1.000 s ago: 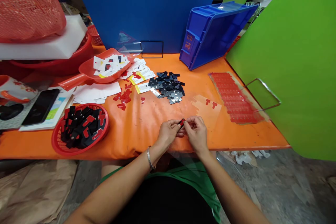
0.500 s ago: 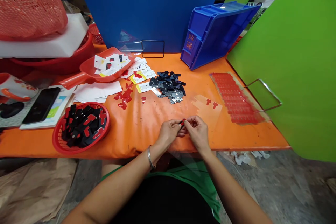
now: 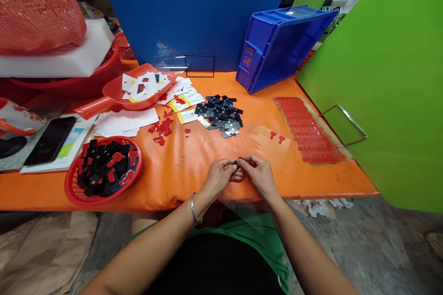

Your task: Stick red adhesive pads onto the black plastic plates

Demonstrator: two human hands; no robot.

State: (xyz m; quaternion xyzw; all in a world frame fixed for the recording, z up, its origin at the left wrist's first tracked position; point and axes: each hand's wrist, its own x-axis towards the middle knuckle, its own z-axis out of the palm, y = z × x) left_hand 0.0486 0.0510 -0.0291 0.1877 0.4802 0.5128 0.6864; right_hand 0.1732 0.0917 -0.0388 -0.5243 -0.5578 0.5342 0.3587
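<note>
Close together over the front of the orange table, my left hand [image 3: 219,176] and my right hand [image 3: 259,173] are both closed on one small black piece with a red T-shaped sticker [image 3: 238,162]. My fingers cover most of it. Beyond them lies a heap of black flat pieces [image 3: 221,113]. To the right of the heap, a clear sheet [image 3: 268,147] carries two red T-shaped stickers [image 3: 277,137]. A red basket [image 3: 71,189] at the left holds black pieces, several bearing red T shapes. Loose red T-shaped pieces [image 3: 162,130] are scattered left of the heap.
A red sheet of stickers [image 3: 308,131] lies at the right, by the green panel [image 3: 391,78]. A blue bin [image 3: 277,46] stands tilted at the back. An orange scoop [image 3: 93,108] holds paper cards. At far left are a phone [image 3: 50,140], a mug [image 3: 20,117] and stacked baskets [image 3: 38,14].
The view has shifted slightly. Both hands stay together on the black piece, and my right thumb and fingers have moved a little over its red sticker.
</note>
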